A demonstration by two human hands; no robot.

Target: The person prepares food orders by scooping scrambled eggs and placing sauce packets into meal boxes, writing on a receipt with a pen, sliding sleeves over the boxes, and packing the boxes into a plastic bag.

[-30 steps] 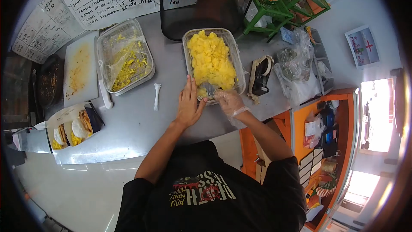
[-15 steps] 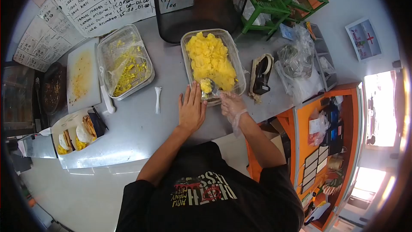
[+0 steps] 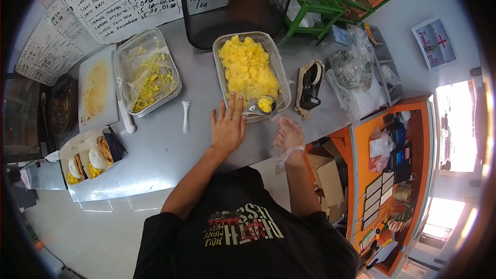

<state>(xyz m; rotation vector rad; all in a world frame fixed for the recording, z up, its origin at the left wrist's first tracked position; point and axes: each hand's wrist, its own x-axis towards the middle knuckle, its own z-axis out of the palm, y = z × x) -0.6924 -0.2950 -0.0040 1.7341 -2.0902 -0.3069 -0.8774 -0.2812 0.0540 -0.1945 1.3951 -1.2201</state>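
One spoon (image 3: 274,106) has shifted right in the tub (image 3: 282,77), scoop gathered; your right grip (image 3: 289,134) clasps it, left grip (image 3: 228,128) spread.

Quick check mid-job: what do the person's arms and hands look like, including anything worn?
Loose black fabric short sleeves cover the upper arms; both forearms are bare. The left hand wears no glove. The right hand wears a clear, wrinkled thin plastic glove with a loose cuff at the wrist.
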